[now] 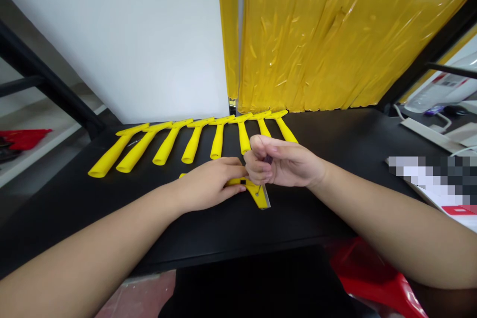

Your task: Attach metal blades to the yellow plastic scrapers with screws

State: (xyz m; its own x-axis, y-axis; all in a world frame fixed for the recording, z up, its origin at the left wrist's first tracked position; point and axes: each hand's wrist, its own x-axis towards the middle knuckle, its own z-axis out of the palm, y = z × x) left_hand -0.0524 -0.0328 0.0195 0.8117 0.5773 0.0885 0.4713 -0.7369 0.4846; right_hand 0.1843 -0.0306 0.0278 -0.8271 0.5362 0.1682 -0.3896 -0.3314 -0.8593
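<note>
My left hand (214, 184) is closed around the handle of a yellow scraper (257, 196), holding it down near the table. The scraper's head points right, with a metal blade strip (266, 198) along its edge and a small screw on its face. Above that head, my right hand (281, 161) has its fingers curled round a small screwdriver (267, 159). Most of this tool is hidden in the fingers; its thin shaft seems to reach down to the screw. Behind both hands, several yellow scraper handles (192, 144) lie side by side in a row.
A black tabletop (164, 231) carries everything. At its back stand a white panel (149, 35) and yellow plastic film (305, 39). Black frame posts (63, 89) rise at the sides. Papers (428, 184) lie at the right, and red plastic (372, 273) shows below the front edge.
</note>
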